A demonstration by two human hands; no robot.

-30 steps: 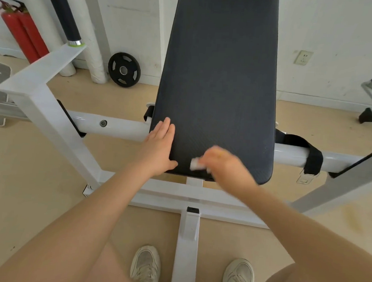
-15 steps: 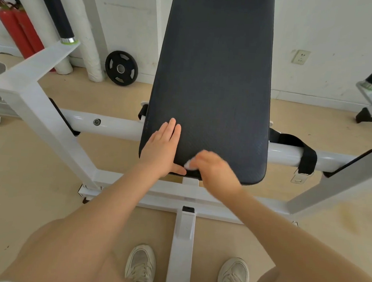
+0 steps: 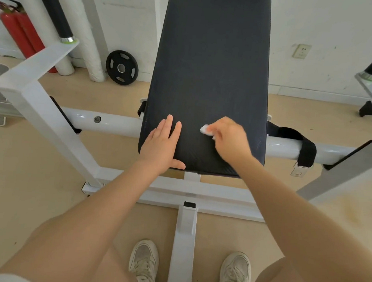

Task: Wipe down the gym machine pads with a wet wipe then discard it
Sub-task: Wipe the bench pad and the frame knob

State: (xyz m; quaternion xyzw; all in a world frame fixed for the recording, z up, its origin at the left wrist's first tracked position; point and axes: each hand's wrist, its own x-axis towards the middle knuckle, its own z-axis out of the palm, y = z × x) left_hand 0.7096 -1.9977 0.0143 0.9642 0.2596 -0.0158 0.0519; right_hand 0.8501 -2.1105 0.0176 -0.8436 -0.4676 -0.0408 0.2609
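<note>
A long black pad (image 3: 211,72) of the gym machine runs away from me, tilted up toward the wall. My left hand (image 3: 162,142) lies flat on its near left corner, fingers together, thumb along the front edge. My right hand (image 3: 230,138) presses a small white wet wipe (image 3: 205,129) onto the pad's near right part; the wipe pokes out past my fingertips and most of it is hidden under the hand.
The machine's white frame (image 3: 107,123) crosses under the pad, with a black strap (image 3: 306,148) on its right side. A black weight plate (image 3: 122,67), white wrapped pipes (image 3: 89,36) and red fire extinguishers (image 3: 19,30) stand at the wall. My shoes (image 3: 144,262) straddle the frame's centre beam.
My right hand with the wipe has moved up and to the right on the pad, away from the front edge. My left hand stays on the near left corner.
</note>
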